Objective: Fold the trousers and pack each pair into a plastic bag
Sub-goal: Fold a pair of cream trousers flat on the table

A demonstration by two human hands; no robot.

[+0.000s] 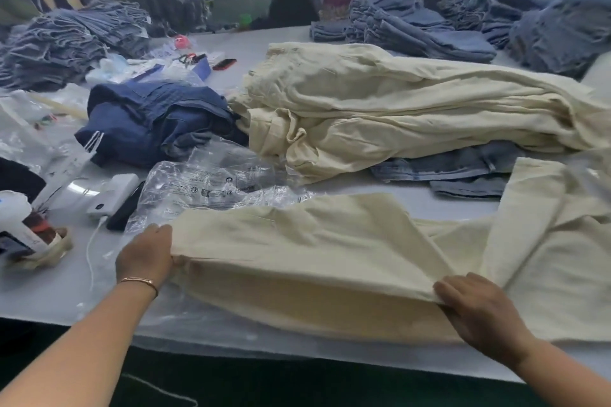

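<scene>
We see a pair of cream trousers (pixel 297 261) spread across the near part of the white tabletop (pixel 43 294), partly folded, with one leg running up and away to the right. The left hand (pixel 145 256) grasps the left end of the folded cloth, fingers curled over its edge, a thin bracelet (pixel 140 281) on the wrist. The right hand (pixel 476 304) pinches the near fold at the right, its fingers tucked under the top layer, which it holds a little above the layer below.

Just behind the trousers lie clear plastic bags (pixel 211 185), crumpled and overlapping, touching the cloth's far edge. Behind those sits a tall heap of cream trousers (pixel 380 109), resting partly on light blue jeans (pixel 463 172). A bundle of dark blue garments (pixel 155 119) lies to the left of the heap. Near the left hand sit a white power bank (pixel 112 195) and what looks like a dark phone (pixel 127 206), though the blur makes that uncertain. Stacks of folded denim (pixel 413 30) line the far side.
</scene>
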